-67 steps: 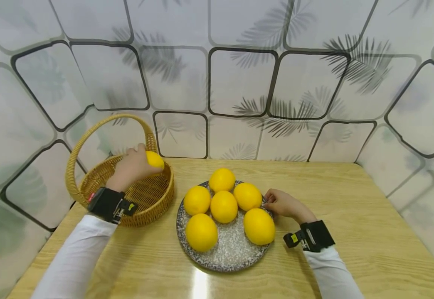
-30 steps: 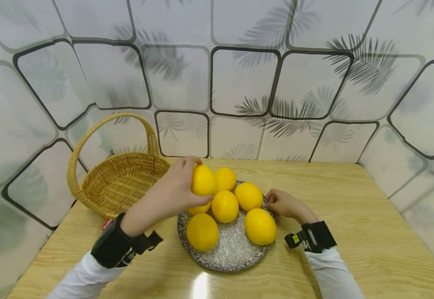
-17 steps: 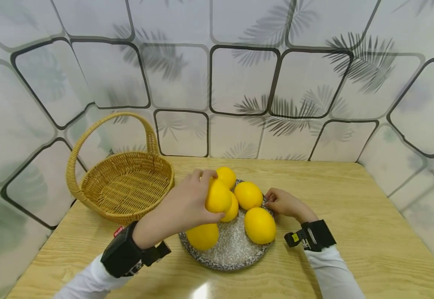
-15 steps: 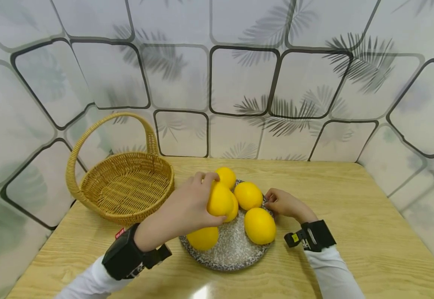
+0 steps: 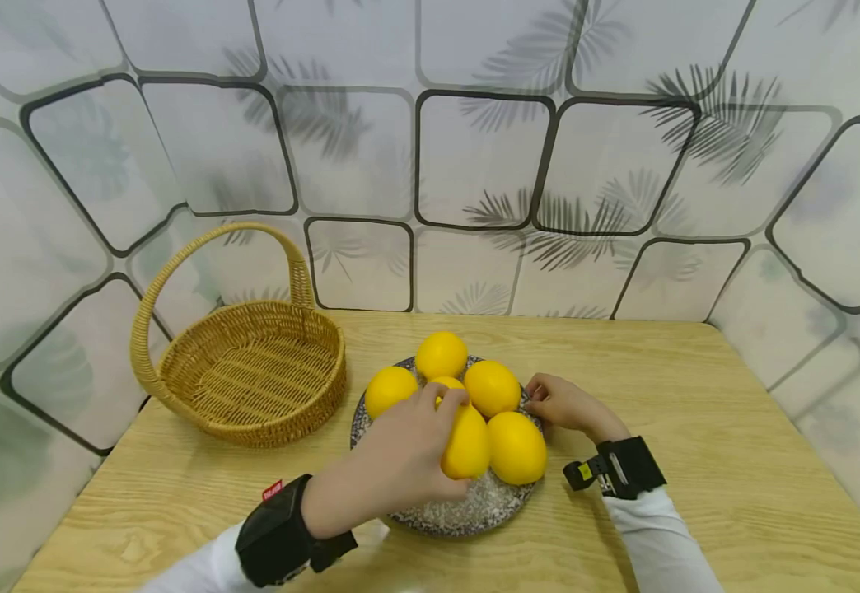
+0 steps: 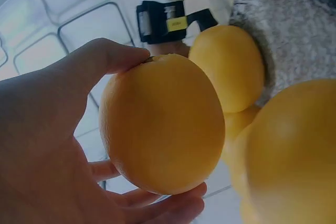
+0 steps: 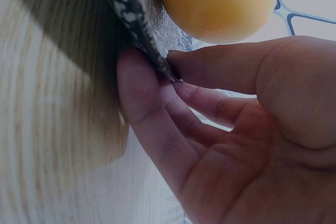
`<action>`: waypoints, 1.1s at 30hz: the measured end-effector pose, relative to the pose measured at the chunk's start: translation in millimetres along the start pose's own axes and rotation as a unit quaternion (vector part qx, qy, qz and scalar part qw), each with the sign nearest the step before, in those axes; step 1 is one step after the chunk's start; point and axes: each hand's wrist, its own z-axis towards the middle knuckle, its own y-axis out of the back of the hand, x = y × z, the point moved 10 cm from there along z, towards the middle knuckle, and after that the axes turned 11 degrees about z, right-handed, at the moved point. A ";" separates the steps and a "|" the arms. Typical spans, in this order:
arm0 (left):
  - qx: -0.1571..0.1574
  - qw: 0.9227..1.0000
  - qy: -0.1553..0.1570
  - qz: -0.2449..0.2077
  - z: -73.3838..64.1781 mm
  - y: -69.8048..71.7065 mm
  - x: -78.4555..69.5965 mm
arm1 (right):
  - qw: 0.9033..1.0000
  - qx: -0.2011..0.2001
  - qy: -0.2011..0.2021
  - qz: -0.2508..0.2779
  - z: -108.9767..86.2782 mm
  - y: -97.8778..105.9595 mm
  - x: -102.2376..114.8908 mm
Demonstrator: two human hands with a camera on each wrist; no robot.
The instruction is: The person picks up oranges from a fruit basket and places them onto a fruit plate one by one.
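Note:
My left hand (image 5: 404, 457) grips a yellow orange (image 5: 469, 445) above the speckled grey plate (image 5: 467, 515). In the left wrist view, the thumb lies at the top of this orange (image 6: 163, 124), by its stem end, and the fingers curve under it. My right hand (image 5: 567, 408) is at the plate's right edge. The right wrist view has its thumb above and fingers below, pinching the plate rim (image 7: 134, 19). Several other oranges rest on the plate, among them one at the back (image 5: 441, 356) and one at the right (image 5: 517, 449). My left hand hides the plate's front left.
A wicker basket (image 5: 252, 428) with a tall arched handle stands left of the plate on the wooden table (image 5: 697, 461). Patterned wall covering (image 5: 482, 165) rises along the table's back and sides.
Holding the orange, my left hand has come from the basket rightward to the plate, then toward its front, uncovering the left orange there. My right hand stays at the rim.

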 end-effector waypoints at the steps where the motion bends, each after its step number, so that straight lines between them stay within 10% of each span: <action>1: -0.003 1.000 -0.004 0.007 -0.2 -2.7 -2.2 | 1.000 0.000 0.000 0.000 -0.1 -0.2 0.0; 24: 0.008 0.991 -0.059 0.123 -9.9 -60.4 -20.6 | 1.000 -0.001 0.001 0.003 1.1 -2.0 -0.7; 33: -0.039 0.994 -0.003 0.098 -0.4 -29.7 -1.7 | 0.999 -0.017 -0.006 -0.040 -5.1 2.5 9.4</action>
